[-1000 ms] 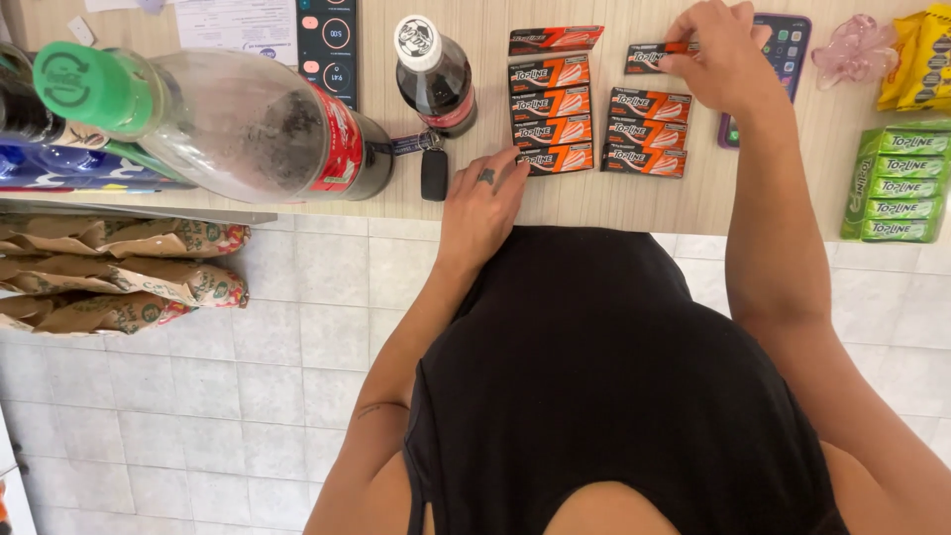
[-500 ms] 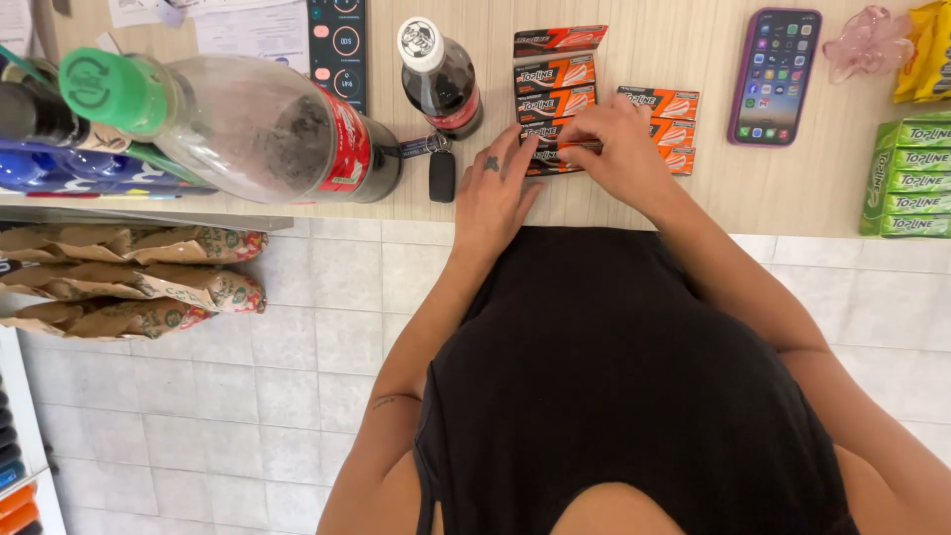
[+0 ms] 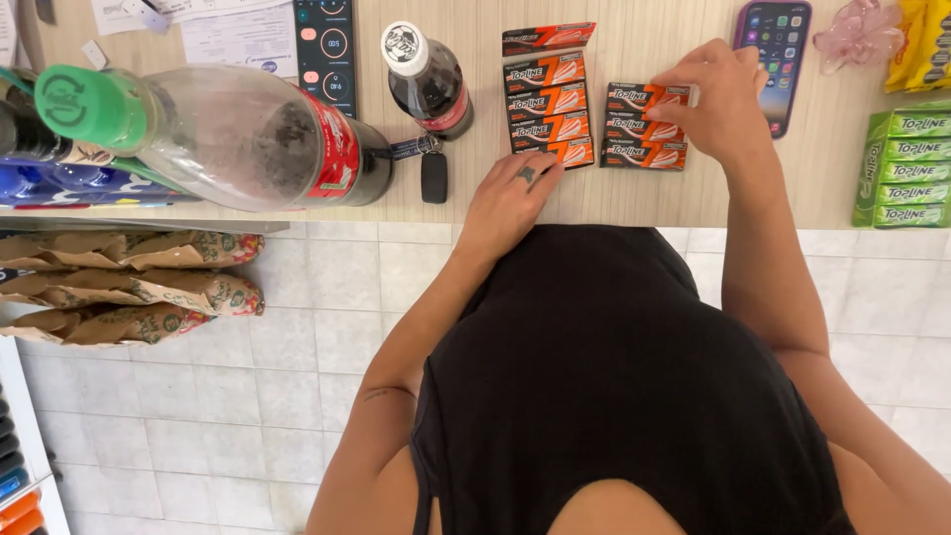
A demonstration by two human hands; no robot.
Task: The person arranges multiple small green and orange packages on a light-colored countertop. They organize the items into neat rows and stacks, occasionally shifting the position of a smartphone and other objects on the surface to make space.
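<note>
Right hand (image 3: pixel 721 99) has shifted right since half a second ago, off the left column of orange packs (image 3: pixel 543 111) and onto the right column (image 3: pixel 644 126); phone (image 3: pixel 775 54) is partly covered by it now. Fingers curl over the top pack of that column, closed on its right end, seemingly squaring it up. Left hand (image 3: pixel 513 193) lies flat on the counter (image 3: pixel 634 198), fingertips touching the lowest pack of the left column, gripping nothing. Step in hand looks like lining packs into rows; next move likely calls for pressing the right column flush beside the left. Small bottle (image 3: pixel 428 79), capped, holds dark drink. Big bottle (image 3: pixel 213 134), green cap, looks nearly empty. Green packs (image 3: pixel 903 168) sit stacked far right.
</note>
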